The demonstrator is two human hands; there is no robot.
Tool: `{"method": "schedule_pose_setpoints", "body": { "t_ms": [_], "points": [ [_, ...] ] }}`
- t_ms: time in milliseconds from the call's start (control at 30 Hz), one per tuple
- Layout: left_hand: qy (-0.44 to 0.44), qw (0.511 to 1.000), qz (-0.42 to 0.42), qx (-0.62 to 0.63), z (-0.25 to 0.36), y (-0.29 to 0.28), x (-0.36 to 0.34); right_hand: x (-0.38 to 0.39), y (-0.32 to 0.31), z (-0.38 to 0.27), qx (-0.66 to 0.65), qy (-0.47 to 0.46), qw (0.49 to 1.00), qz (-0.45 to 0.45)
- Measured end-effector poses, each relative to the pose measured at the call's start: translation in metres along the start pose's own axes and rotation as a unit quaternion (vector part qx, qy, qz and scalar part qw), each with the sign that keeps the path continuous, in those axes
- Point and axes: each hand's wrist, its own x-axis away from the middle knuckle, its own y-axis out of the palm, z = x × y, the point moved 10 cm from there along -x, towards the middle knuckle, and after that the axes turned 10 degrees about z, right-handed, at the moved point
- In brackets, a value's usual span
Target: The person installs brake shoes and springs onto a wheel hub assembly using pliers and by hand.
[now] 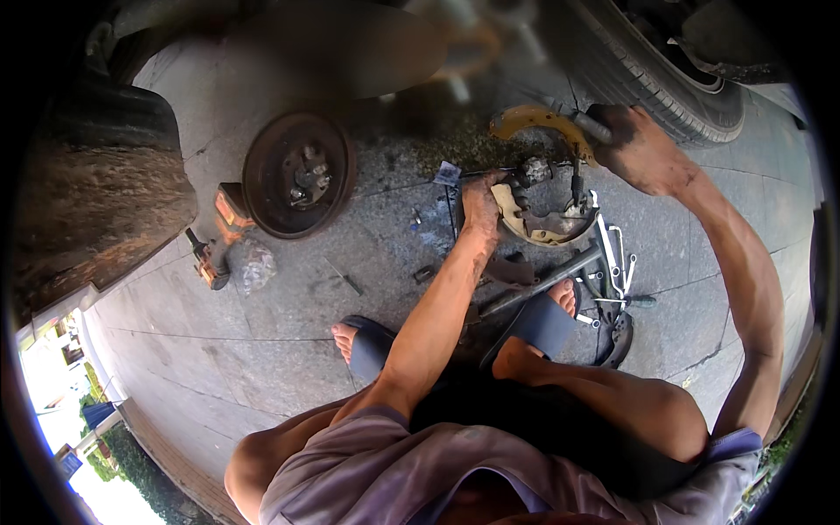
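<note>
My left hand [479, 206] is closed around the near end of a curved, yellowish brake shoe [534, 229]. A second yellow brake shoe [544, 120] arches above it, and small dark fittings [535, 171] sit between the two. To the right, my right hand [643, 150] is wrapped round a grey, rod-like tool [591, 128] lying across the upper shoe's right end; its kind cannot be made out. A dark spring-like part [577, 185] hangs below that end. My left fingers are partly hidden behind the lower shoe.
A rusty brake drum [297, 175] lies left, beside an orange cordless power tool [213, 262] and a clear plastic bag [257, 268]. Several wrenches [612, 254], a metal bar [551, 282] and a loose dark brake shoe [619, 341] lie near my right foot. A tyre [652, 74] stands upper right.
</note>
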Motion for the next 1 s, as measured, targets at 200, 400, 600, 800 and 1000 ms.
{"method": "schedule_pose_setpoints", "body": {
  "t_ms": [200, 400, 600, 800, 1000],
  "points": [
    [0.069, 0.993, -0.007, 0.094, 0.045, 0.01, 0.007, 0.005, 0.012, 0.006, 0.0, 0.002, 1.0, -0.03],
    [0.135, 0.973, -0.013, 0.185, 0.092, 0.044, 0.004, 0.012, -0.005, 0.003, -0.027, 0.041, 0.998, -0.037],
    [0.186, 0.935, -0.046, 0.298, 0.131, 0.07, 0.021, 0.015, -0.008, -0.024, 0.162, -0.2, 0.966, -0.025],
    [0.175, 0.937, -0.038, 0.301, 0.124, 0.103, 0.02, 0.03, -0.025, -0.013, 0.229, -0.267, 0.935, -0.047],
    [0.213, 0.928, -0.011, 0.304, 0.126, 0.061, 0.003, 0.008, -0.013, -0.029, 0.163, -0.216, 0.96, -0.073]
  ]
}}
